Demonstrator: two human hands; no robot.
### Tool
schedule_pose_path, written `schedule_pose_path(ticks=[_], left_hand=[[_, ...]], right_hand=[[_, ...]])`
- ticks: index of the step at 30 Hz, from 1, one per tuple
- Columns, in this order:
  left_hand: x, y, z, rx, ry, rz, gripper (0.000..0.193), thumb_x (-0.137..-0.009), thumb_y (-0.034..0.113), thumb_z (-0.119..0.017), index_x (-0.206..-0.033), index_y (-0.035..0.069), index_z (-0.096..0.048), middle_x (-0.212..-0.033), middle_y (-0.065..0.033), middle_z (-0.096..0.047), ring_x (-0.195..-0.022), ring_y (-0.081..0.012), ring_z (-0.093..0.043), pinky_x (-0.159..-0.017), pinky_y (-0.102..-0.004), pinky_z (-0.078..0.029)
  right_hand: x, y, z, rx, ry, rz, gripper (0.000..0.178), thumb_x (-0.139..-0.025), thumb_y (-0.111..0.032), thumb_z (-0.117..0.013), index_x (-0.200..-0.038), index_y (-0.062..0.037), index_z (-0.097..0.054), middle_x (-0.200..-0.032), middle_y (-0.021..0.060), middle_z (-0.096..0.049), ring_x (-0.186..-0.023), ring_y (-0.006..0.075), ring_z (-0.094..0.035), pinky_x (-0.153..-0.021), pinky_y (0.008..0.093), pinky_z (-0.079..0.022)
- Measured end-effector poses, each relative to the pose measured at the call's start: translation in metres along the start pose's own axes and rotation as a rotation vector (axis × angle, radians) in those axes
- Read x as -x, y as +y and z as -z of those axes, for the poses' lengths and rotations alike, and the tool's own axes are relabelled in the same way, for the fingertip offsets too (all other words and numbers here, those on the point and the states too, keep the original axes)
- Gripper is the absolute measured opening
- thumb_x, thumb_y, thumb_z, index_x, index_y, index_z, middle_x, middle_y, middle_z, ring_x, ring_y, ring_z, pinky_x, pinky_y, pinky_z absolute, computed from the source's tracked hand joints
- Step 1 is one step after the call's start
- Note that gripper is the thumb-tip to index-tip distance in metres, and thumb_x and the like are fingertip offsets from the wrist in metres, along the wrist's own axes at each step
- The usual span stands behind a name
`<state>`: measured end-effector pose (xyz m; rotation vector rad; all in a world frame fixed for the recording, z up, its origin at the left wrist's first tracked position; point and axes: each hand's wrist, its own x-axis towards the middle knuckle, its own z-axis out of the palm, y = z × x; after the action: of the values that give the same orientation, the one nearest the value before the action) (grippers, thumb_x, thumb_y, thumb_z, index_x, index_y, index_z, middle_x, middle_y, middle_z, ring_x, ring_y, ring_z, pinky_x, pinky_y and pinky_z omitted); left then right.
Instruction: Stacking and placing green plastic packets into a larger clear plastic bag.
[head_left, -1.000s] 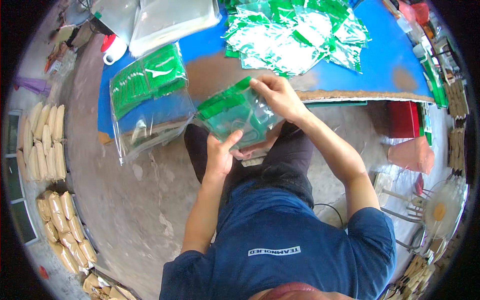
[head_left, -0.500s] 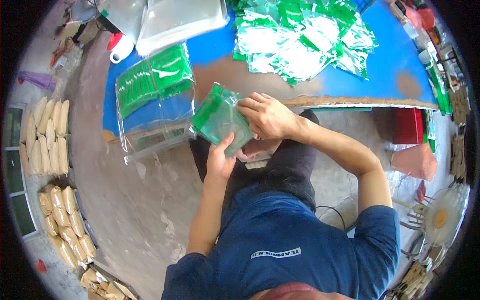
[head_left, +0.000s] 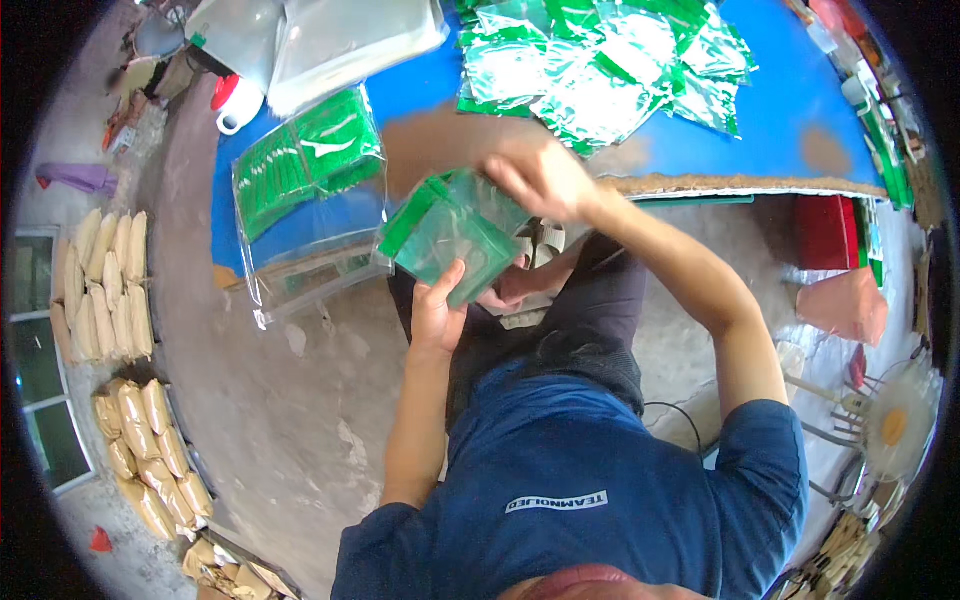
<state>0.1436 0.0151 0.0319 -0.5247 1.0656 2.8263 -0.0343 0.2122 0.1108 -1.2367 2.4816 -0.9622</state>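
Packets (head_left: 450, 235), green, now higher and further right, left hand (head_left: 437, 315) gripping beneath, right hand (head_left: 540, 180) pinching top edge.

The blue surface (head_left: 790, 110) carries a heap of green packets (head_left: 600, 60) at its far side. A clear bag of green packets (head_left: 305, 160) lies at its left end, overhanging the edge.

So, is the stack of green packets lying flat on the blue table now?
No, the left hand and right hand hold the green packets above the lap.
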Motion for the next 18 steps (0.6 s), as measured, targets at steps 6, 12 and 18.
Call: schedule_pose_path(ticks=[6, 12, 18], left_hand=[[0.007, 0.011, -0.009, 0.042, 0.002, -0.062, 0.042, -0.094, 0.006, -0.063, -0.134, 0.003, -0.052, -0.128, -0.0078, -0.061, -0.120, -0.0229, -0.059, -0.105, -0.0417, -0.047], [0.002, 0.008, -0.007, -0.030, 0.008, -0.083, 0.046, -0.093, 0.007, -0.063, -0.137, 0.002, -0.049, -0.129, -0.0081, -0.060, -0.123, -0.0238, -0.057, -0.107, -0.0419, -0.045], [0.002, -0.002, 0.004, 0.028, -0.034, -0.006, 0.050, -0.091, 0.006, -0.065, -0.138, 0.003, -0.049, -0.132, -0.0089, -0.060, -0.124, -0.0255, -0.057, -0.110, -0.0439, -0.044]], right_hand=[[-0.021, 0.057, -0.017, 0.644, 0.327, 0.078, 0.068, -0.098, -0.059, -0.044, -0.136, -0.0034, -0.054, -0.144, 0.0204, -0.050, -0.142, 0.0425, -0.035, -0.117, 0.0615, -0.021], [0.002, 0.002, -0.009, 0.083, 0.190, 0.358, 0.030, -0.098, -0.029, -0.058, -0.113, -0.0028, -0.063, -0.110, 0.0206, -0.066, -0.100, 0.0380, -0.064, -0.092, 0.0448, -0.050], [-0.062, 0.093, -0.001, 0.668, 0.475, -0.085, 0.083, -0.094, -0.071, -0.038, -0.135, -0.0010, -0.056, -0.137, 0.0226, -0.053, -0.136, 0.0433, -0.039, -0.112, 0.0625, -0.027]])
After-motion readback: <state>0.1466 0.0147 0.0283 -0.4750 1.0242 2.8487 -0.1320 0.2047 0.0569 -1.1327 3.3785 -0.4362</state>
